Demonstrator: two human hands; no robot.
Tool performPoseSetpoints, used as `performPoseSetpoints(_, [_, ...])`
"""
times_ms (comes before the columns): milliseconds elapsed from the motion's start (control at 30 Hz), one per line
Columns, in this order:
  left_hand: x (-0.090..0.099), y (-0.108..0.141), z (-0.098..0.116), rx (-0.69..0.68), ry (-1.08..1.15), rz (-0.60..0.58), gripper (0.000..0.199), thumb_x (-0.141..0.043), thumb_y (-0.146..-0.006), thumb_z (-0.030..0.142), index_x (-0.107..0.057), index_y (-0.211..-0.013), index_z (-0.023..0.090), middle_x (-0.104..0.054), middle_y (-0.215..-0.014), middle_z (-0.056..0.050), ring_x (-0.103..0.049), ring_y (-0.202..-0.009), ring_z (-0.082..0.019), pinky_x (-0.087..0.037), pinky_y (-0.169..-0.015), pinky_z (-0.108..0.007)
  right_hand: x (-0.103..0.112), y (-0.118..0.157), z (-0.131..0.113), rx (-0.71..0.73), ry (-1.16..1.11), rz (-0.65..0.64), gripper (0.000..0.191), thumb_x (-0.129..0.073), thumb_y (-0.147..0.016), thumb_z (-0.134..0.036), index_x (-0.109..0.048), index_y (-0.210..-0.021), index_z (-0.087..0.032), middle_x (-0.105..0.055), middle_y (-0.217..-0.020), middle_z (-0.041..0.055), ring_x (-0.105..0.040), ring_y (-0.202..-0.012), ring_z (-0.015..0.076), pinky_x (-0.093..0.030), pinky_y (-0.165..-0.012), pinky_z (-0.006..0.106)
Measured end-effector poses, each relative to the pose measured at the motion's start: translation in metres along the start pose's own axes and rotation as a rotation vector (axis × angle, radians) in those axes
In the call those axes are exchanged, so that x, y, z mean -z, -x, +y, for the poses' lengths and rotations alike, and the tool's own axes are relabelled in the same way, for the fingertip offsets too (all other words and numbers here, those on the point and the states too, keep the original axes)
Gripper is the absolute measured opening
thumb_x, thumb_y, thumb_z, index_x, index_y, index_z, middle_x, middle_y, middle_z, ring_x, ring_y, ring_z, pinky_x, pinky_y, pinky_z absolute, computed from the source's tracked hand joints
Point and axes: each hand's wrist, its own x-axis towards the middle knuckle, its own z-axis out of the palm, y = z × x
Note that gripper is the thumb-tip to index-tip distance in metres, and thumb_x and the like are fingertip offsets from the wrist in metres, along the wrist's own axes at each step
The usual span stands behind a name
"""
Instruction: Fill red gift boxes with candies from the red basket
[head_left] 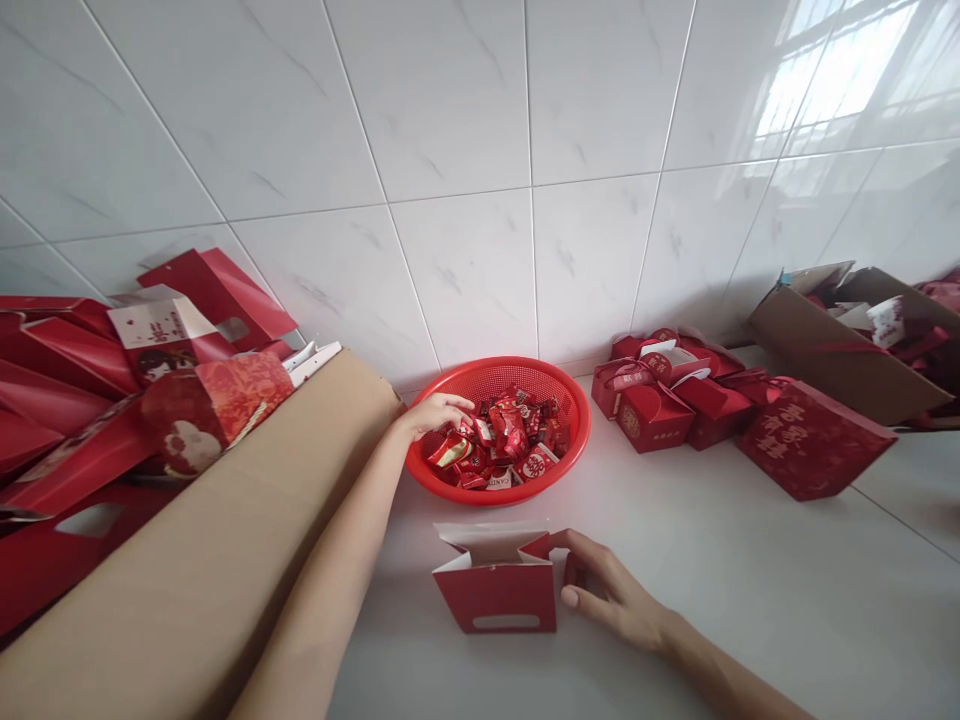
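A round red plastic basket (574, 455) holds many wrapped red candies (510, 430). My left hand (441, 415) reaches over the basket's left rim, its fingertips at the candies; whether it grips one is hidden. In front of the basket a small red paper bag (504, 595) stands upright with its white-edged mouth open. Beside the bag's right side is my right hand (604, 590), its fingers curved and apart, the index fingertip at the bag's upper right edge and the thumb just off its side.
A large cardboard box (300, 450) full of red bags (75, 370) fills the left. Small red boxes (656, 415) cluster right of the basket, near a larger red box (814, 440). An open carton (840, 350) lies at far right. A tiled wall (465, 100) rises behind.
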Motion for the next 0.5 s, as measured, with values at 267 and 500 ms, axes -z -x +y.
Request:
performPoseSetpoints(267, [-0.001, 0.012, 0.008, -0.117, 0.324, 0.087, 0.043, -0.078, -0.055, 0.017, -0.069, -0.097, 0.016, -0.073, -0.086, -0.004, -0.067, -0.080, -0.018, -0.053, -0.073, -0.029, 0.000, 0.000, 0.000, -0.013, -0.036, 0.006, 0.062, -0.052, -0.086, -0.072, -0.061, -0.122, -0.022, -0.067, -0.094, 0.0065, -0.058, -0.072, 0.0185, -0.047, -0.066, 0.030])
performPoseSetpoints(500, [-0.024, 0.030, 0.026, -0.275, 0.346, 0.026, 0.043, -0.089, -0.054, 0.032, -0.074, -0.091, 0.016, -0.067, -0.083, 0.000, -0.060, -0.076, -0.014, -0.049, -0.072, -0.027, 0.006, -0.002, 0.001, -0.071, -0.152, 0.211, 0.048, -0.054, -0.091, -0.063, -0.065, -0.112, -0.022, -0.069, -0.095, 0.0064, -0.058, -0.066, 0.0158, -0.048, -0.067, 0.032])
